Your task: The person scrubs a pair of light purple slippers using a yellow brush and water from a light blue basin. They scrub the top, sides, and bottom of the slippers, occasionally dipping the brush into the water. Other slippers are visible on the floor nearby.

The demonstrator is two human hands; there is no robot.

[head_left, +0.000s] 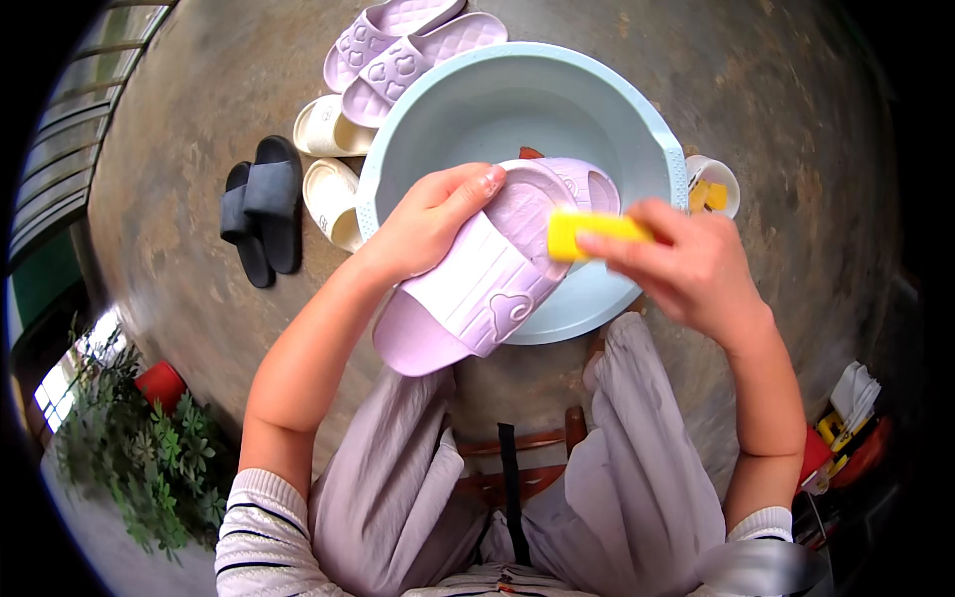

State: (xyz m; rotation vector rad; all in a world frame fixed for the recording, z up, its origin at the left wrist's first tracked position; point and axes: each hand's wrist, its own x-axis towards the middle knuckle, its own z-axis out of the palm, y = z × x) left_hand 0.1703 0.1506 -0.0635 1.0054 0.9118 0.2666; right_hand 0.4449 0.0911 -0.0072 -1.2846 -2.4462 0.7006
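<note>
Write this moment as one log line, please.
left hand: holds lilac slipper over pale blue basin | right hand: presses yellow sponge on slipper | nearby: other slippers

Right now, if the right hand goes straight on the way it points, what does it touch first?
The right hand points to the left, with a yellow sponge in its fingers. The sponge would press first on the lilac slipper that the left hand holds over the basin; they already look touching or nearly so.
</note>
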